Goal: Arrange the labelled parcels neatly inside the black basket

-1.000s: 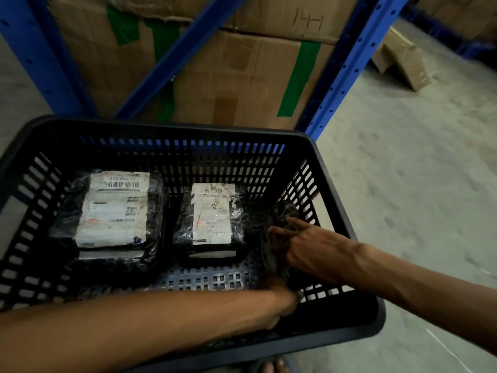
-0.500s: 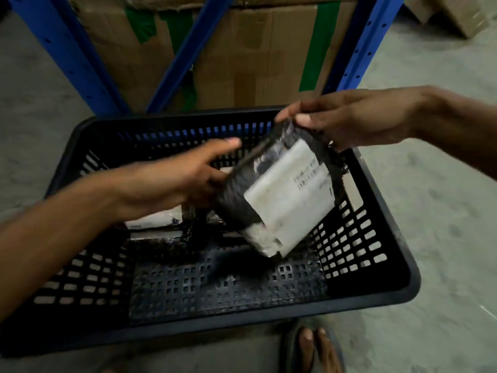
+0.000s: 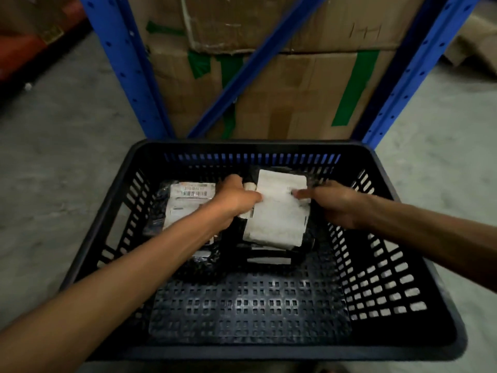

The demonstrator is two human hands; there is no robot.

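Note:
The black basket (image 3: 398, 265) stands on the floor in front of me. A black-wrapped parcel with a white barcode label (image 3: 185, 203) lies flat at its far left. A second labelled parcel (image 3: 277, 214) lies label-up on top of another parcel (image 3: 269, 258) in the far middle. My left hand (image 3: 236, 200) grips the top parcel's left edge. My right hand (image 3: 328, 203) holds its right edge with fingers on the label.
The basket's near half shows bare perforated floor (image 3: 250, 305). Behind the basket rise blue rack uprights (image 3: 129, 74) and stacked cardboard boxes with green tape (image 3: 282, 87). Grey concrete floor (image 3: 53, 184) lies on both sides.
The parcel held up above the basket half a second ago has come down onto the middle parcel, label up. Both hands followed it down into the basket.

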